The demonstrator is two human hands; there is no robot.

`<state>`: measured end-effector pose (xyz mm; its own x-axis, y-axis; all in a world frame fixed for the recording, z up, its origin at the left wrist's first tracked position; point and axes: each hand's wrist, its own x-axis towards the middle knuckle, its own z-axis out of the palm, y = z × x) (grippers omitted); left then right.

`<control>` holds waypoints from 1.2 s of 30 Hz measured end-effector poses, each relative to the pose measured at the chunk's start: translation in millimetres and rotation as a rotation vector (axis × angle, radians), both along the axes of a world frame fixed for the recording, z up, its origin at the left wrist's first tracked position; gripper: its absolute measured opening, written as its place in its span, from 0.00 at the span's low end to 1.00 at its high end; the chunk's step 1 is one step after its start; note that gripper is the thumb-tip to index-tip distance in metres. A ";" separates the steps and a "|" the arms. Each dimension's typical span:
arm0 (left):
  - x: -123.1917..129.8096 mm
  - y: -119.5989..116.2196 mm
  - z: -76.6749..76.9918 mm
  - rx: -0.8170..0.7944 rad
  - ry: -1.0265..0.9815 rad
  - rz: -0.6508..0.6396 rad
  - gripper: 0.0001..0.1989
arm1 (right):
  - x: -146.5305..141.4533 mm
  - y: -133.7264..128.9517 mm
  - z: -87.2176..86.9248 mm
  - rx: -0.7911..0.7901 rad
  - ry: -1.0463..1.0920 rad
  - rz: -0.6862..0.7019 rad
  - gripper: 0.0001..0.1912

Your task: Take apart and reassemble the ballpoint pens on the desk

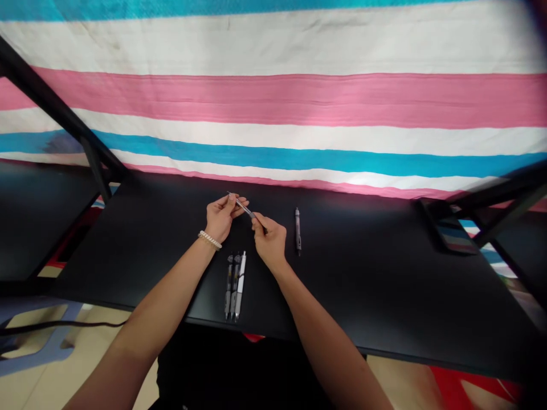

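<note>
Between my two hands, a slim pen (243, 205) is held at a slant above the black table. My left hand (223, 215) pinches its far end between thumb and fingers, and a light beaded bracelet (209, 240) circles that wrist. My right hand (270, 238) is closed round the pen's nearer end. Below them, close to the table's front edge, two dark pens (232, 287) and a white pen (241, 285) lie side by side. Another grey-and-black pen (298, 232) rests alone to the right of my right hand.
A phone-like dark slab (450, 226) lies at the right end of the black table (363, 273). Black metal frame bars (60, 94) rise at both sides. Behind hangs a striped pink, white and blue sheet (282, 99). A dark cable (64, 324) runs at lower left.
</note>
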<state>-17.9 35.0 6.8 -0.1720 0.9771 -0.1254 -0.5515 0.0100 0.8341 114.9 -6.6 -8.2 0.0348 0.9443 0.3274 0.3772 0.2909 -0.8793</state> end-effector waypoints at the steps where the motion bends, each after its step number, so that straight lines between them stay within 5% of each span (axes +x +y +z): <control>1: -0.1 0.4 -0.9 -0.005 -0.001 0.011 0.13 | -0.3 0.6 -0.3 0.013 0.034 -0.012 0.14; 8: -1.4 2.5 -6.7 0.000 -0.001 0.053 0.14 | -0.7 3.4 -2.4 -0.176 0.356 0.024 0.18; 13: -0.8 1.6 -7.4 0.015 -0.022 0.057 0.14 | 1.4 4.8 -4.9 0.009 0.279 -0.022 0.08; 18: -1.1 1.2 -6.7 0.009 -0.037 0.074 0.14 | 1.6 5.3 -4.2 -0.137 0.367 0.011 0.15; 22: -1.3 0.7 -5.9 0.001 -0.037 0.074 0.13 | 3.5 5.2 -1.5 0.006 0.226 -0.011 0.05; 26: -1.5 0.7 -5.9 -0.001 -0.048 0.083 0.14 | 4.2 6.0 -2.1 -0.088 0.286 0.034 0.17; 32: -1.4 0.9 -6.7 0.009 -0.066 0.088 0.15 | 4.5 4.0 1.3 0.030 0.207 0.033 0.08; 36: 0.3 0.4 -6.1 0.008 -0.054 0.085 0.15 | 1.6 4.2 -1.2 -0.170 0.313 0.054 0.18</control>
